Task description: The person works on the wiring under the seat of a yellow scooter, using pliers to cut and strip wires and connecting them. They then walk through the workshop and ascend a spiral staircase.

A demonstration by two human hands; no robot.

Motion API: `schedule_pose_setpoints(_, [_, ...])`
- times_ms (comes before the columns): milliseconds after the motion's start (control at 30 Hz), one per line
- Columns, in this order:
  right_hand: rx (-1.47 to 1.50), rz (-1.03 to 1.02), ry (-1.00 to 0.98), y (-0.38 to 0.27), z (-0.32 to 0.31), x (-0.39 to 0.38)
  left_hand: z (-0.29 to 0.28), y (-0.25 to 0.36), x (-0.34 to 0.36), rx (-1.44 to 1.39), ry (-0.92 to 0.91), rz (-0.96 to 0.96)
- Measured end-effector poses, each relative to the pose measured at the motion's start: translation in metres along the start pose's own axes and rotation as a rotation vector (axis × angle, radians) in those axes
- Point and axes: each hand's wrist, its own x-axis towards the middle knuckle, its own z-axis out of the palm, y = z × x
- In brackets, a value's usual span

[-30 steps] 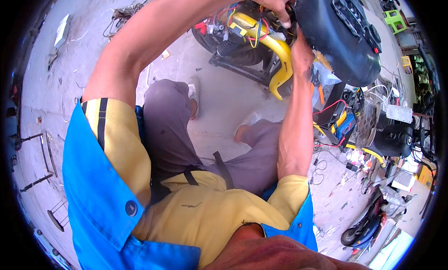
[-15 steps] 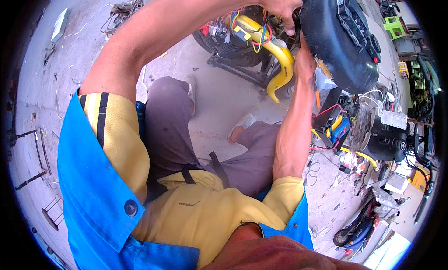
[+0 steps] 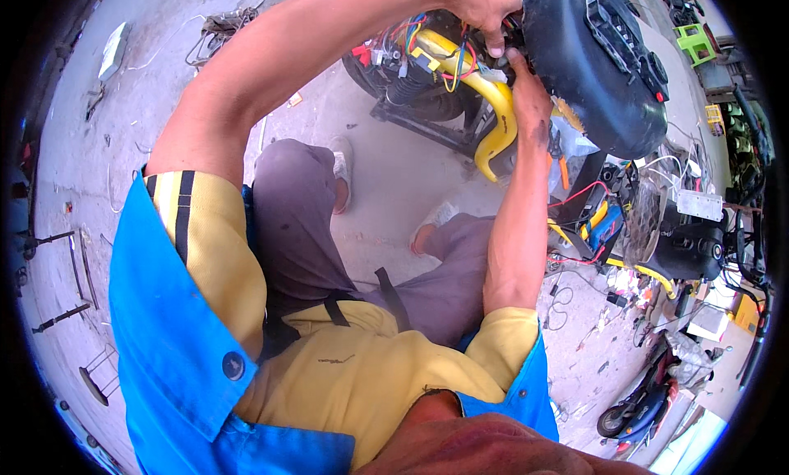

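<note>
At the top of the head view, my left hand (image 3: 486, 16) reaches to the gap beside a large rounded black plastic shell (image 3: 588, 72). Its thumb points down and its fingers curl in among dark parts. My right hand (image 3: 530, 89) comes up from below to the same gap, its fingertips close to the left thumb. What both hands pinch there is too dark and small to make out. Next to them runs a curved yellow frame tube (image 3: 500, 113) with a bundle of coloured wires (image 3: 460, 60) over it. A black box with a strip (image 3: 618, 27) sits on the shell.
A black spring shock absorber (image 3: 403, 89) and black metal bar (image 3: 427, 128) lie below the wires. To the right are another yellow-framed assembly (image 3: 641, 271) with loose cables, a green plastic stool (image 3: 695, 44) and a scooter (image 3: 637, 409). Metal rods (image 3: 76, 269) lie at left.
My right hand's fingers have come out from behind the shell's edge and now show near the left thumb. The left hand has shifted slightly left, still at the gap.
</note>
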Motion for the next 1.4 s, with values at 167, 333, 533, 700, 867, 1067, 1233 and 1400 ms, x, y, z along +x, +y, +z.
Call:
schedule_pose_setpoints(167, [-0.031, 0.021, -0.055, -0.012, -0.001, 0.002, -0.011, 0.004, -0.003, -0.208, -0.068, -0.127])
schedule_pose_setpoints(333, [-0.128, -0.091, 0.003, -0.011, -0.001, 0.002, -0.004, -0.006, 0.008, -0.259, -0.072, -0.047])
schedule_pose_setpoints(533, [0.167, -0.348, 0.013, 0.021, 0.005, 0.021, -0.003, -0.005, 0.010, -0.177, -0.113, -0.157])
schedule_pose_setpoints(700, [0.288, -0.323, 0.050, 0.029, 0.005, 0.028, 0.002, 0.011, 0.001, 0.290, -0.009, -0.171])
schedule_pose_setpoints(867, [0.368, -0.252, 0.215, 0.035, 0.026, 0.041, 0.016, -0.013, 0.002, 0.644, 0.136, -0.008])
schedule_pose_setpoints(1067, [0.626, -0.143, 0.250, -0.005, 0.029, 0.010, 0.021, -0.014, -0.002, 0.724, 0.145, 0.035])
schedule_pose_setpoints(1233, [0.879, -0.050, 0.315, -0.009, 0.037, 0.012, 0.014, -0.016, -0.012, 0.519, 0.103, 0.054])
schedule_pose_setpoints(1400, [1.129, -0.126, 0.220, 0.001, 0.038, 0.009, 0.009, -0.011, -0.012, 0.409, -0.036, -0.122])
